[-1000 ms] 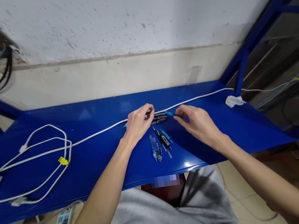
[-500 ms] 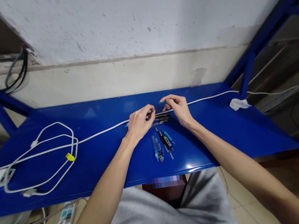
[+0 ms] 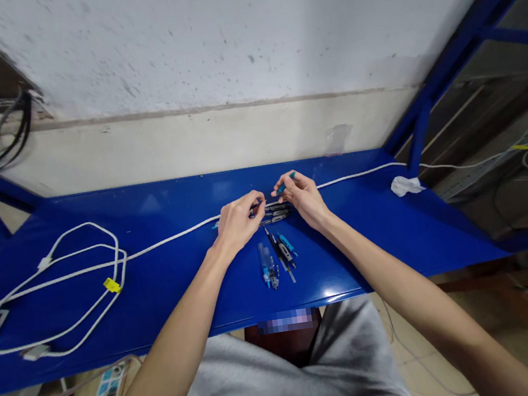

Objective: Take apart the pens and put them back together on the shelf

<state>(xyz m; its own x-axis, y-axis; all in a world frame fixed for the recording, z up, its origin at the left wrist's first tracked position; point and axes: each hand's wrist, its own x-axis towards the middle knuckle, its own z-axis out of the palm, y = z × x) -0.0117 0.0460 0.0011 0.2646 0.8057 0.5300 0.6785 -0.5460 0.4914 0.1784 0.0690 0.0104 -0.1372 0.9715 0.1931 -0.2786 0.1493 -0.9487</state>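
My right hand [image 3: 308, 202] is closed on a teal pen part [image 3: 284, 186], held slanted between thumb and fingers above the blue tabletop [image 3: 187, 281]. To its left, my left hand [image 3: 240, 219] is closed in a pinch, fingertips facing the right hand; a small dark thing shows there, too small to name. Under and between the hands lie several black and silver pens [image 3: 276, 213], partly covered by the left hand. Nearer to me are clear plastic tubes [image 3: 264, 262], a thin refill [image 3: 279, 253], a black and grey pen part [image 3: 285, 252] and a bright blue piece [image 3: 287, 243].
A white cable [image 3: 171, 239] crosses the table behind the pens and loops at the left around a yellow tag [image 3: 112, 285]. Crumpled tissue [image 3: 406, 185] lies at the right. Blue frame bars [image 3: 424, 129] rise at both sides, before a wall [image 3: 216, 139].
The view has shifted slightly, moving the table things left. My right hand has turned the teal part from nearly level to a steeper slant, bringing its end closer to my left hand.
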